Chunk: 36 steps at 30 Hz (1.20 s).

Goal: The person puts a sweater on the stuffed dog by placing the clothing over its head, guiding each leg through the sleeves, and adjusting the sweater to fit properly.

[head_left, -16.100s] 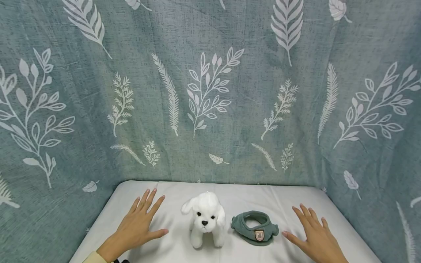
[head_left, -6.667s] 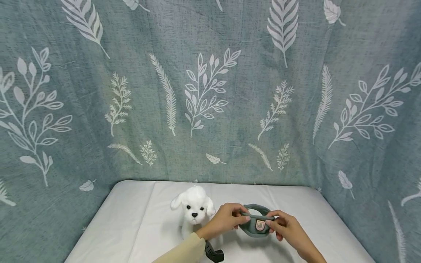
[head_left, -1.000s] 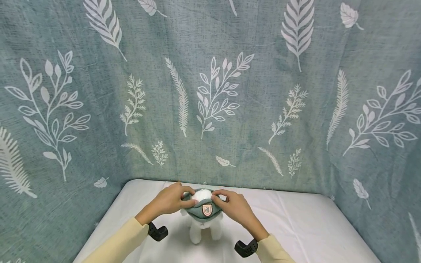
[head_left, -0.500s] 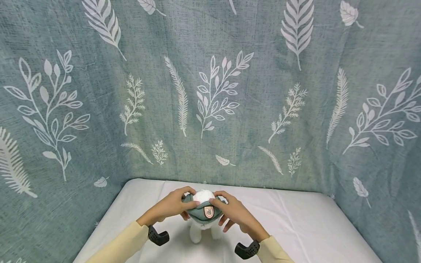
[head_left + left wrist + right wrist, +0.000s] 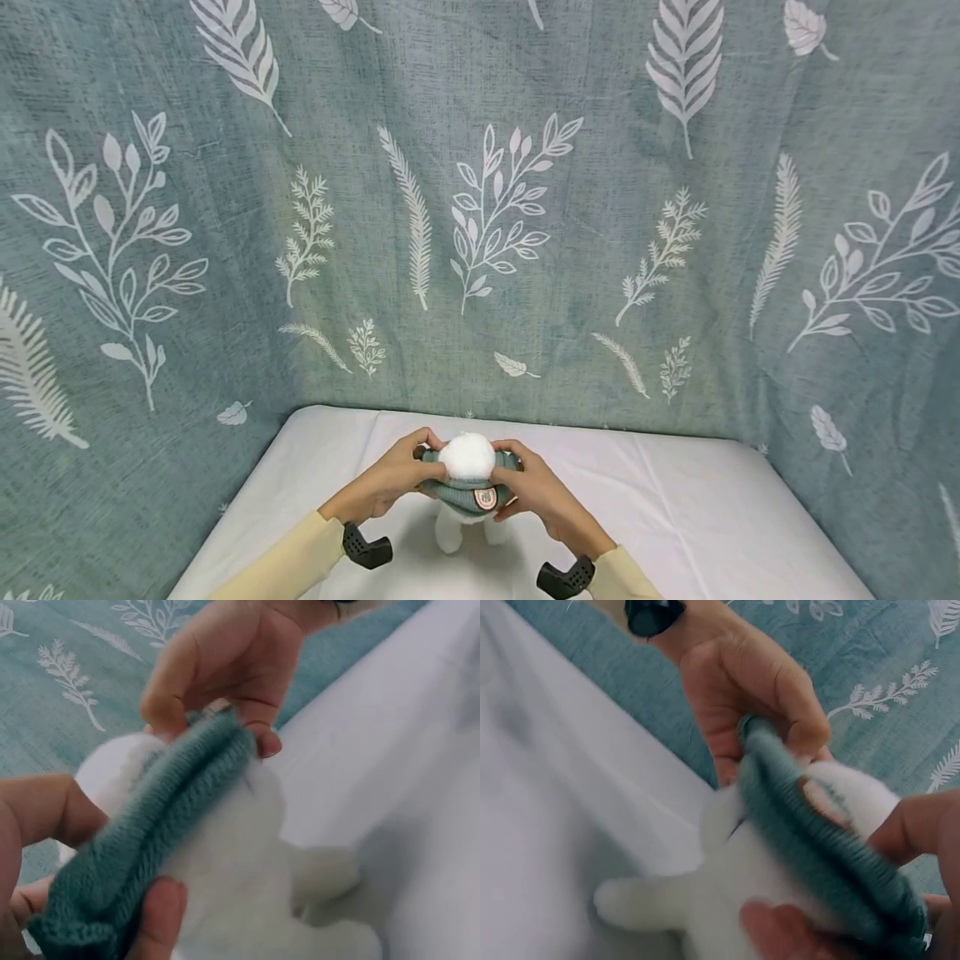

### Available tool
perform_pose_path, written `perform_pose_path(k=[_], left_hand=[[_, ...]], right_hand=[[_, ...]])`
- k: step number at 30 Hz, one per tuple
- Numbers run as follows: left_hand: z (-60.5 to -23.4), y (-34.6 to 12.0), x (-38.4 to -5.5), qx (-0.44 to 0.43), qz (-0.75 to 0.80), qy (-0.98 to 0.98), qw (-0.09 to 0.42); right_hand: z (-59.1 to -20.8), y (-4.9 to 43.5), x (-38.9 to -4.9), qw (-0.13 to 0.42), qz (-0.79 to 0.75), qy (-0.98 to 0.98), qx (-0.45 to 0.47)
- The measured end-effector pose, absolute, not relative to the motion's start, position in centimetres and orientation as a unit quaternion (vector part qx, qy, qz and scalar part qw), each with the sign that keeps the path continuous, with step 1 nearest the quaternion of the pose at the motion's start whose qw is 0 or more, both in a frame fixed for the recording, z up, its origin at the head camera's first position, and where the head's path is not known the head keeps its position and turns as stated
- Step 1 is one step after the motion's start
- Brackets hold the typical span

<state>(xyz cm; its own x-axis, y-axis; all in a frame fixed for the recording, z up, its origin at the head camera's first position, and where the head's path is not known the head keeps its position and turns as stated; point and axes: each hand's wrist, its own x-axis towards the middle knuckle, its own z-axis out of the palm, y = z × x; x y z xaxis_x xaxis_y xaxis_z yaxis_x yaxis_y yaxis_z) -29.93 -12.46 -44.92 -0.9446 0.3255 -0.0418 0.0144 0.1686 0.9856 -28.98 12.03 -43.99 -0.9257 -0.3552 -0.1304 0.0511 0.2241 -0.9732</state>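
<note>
A white plush dog [image 5: 467,457] stands on the table, its head pushed through the opening of a green knitted doll garment [image 5: 459,497]. The garment rings the head and covers the face; its badge [image 5: 486,499] faces front. My left hand [image 5: 393,475] grips the garment's left side, thumb along the front edge. On the opposite side my right hand [image 5: 538,487] holds it between thumb and curled fingers. In the left wrist view the ribbed fabric [image 5: 150,817] stretches between both hands, above the dog's white body [image 5: 232,840]. The dog's eyes and nose are hidden.
A white cloth-covered table [image 5: 675,508] surrounds the dog. Leaf-patterned green curtains [image 5: 480,208] stand close behind it and on both sides. Black devices [image 5: 367,547] are strapped to both wrists.
Earlier the garment lay beside the dog, then both hands lifted it. It went over the dog's head; within the last second it slid lower, baring more of the white crown.
</note>
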Motion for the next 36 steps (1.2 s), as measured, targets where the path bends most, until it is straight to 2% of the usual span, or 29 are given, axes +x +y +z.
perform_pose_path(k=[8,21,30,36], left_hand=[[-45.6,-12.4,-29.9,0.128,0.654,0.722,0.185],[-47.1,-11.1,-30.3,0.044,0.711,0.689,0.137],[-46.4,-11.3,-30.1,0.079,0.723,0.662,0.182],[-46.4,-11.4,-29.7,0.084,0.729,0.654,0.183]], right_hand=[[-44.6,12.7,-29.3,0.202,-0.612,0.759,-0.091],[-45.9,12.6,-29.5,0.21,-0.699,0.679,-0.078],[-45.6,12.9,-29.4,0.231,-0.718,0.651,-0.085],[-45.5,12.8,-29.3,0.239,-0.724,0.642,-0.078]])
